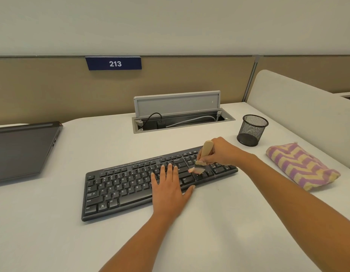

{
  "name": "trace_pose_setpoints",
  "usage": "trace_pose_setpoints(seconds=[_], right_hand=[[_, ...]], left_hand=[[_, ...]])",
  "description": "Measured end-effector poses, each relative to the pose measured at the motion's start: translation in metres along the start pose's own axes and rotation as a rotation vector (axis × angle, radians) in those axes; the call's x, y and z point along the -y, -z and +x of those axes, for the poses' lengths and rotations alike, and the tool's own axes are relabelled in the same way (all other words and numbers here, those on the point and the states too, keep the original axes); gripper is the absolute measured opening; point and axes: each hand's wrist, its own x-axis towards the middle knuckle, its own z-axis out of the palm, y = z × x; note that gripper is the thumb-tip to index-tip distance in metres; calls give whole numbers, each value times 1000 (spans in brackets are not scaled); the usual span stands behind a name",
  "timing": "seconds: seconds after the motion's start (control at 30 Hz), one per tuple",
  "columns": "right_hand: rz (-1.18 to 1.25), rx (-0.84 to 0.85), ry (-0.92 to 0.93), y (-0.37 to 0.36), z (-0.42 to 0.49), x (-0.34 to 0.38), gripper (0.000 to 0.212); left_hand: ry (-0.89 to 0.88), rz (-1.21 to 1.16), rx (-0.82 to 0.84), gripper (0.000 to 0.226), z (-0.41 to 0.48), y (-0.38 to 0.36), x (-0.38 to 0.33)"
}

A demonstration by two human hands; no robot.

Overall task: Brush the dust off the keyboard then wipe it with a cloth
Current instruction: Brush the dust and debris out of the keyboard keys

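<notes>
**Keyboard Cleaning: Status at Brushing Stage**

**Location of the work item.** The black keyboard [131, 185] lies flat on the white desk [219, 232] at the centre of the frame. It is angled so that its right end sits higher in the picture than its left end.

**Hand state.**
- The left hand [168, 189] rests palm-down on the middle keys. The fingers are straight and slightly spread, and the thumb lies out along the front edge. It appears to steady the keyboard.
- The right hand [219, 152] pinches the wooden-handled brush [203, 156] low on the handle, near the ferrule. The bristles touch the keys between the main block and the number pad, right of centre in the frame.

**Progress.**
1. Brushing: in progress at the right-hand part of the keyboard. No dust can be made out at this resolution, so which sections are already brushed cannot be determined.
2. Wiping: not started. The purple-and-yellow zigzag cloth [301, 167] lies bunched on the desk at the right of the frame, apart from both hands and from the keyboard.

**Other items.** A mesh cup [251, 130] stands above the cloth in the frame. A closed laptop [21, 152] lies at the left edge.
</notes>
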Motion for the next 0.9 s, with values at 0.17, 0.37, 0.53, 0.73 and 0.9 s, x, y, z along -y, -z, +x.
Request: trace_pose_setpoints(seconds=[0.17, 0.37, 0.53, 0.73, 0.9], right_hand=[[-87, -89, 33, 2, 3, 1, 12], [143, -229, 1, -7, -4, -1, 6], [89, -304, -39, -21, -4, -8, 7], [-13, -346, -41, -12, -10, -16, 6], [-56, -137, -192, 8, -12, -11, 14]], left_hand=[[2, 2, -4, 107, 0, 0, 0], [0, 0, -2, 107, 0, 0, 0], [0, 6, 2, 107, 0, -1, 1], [-3, 7, 5, 109, -1, 1, 0], [2, -1, 6, 108, 0, 0, 0]])
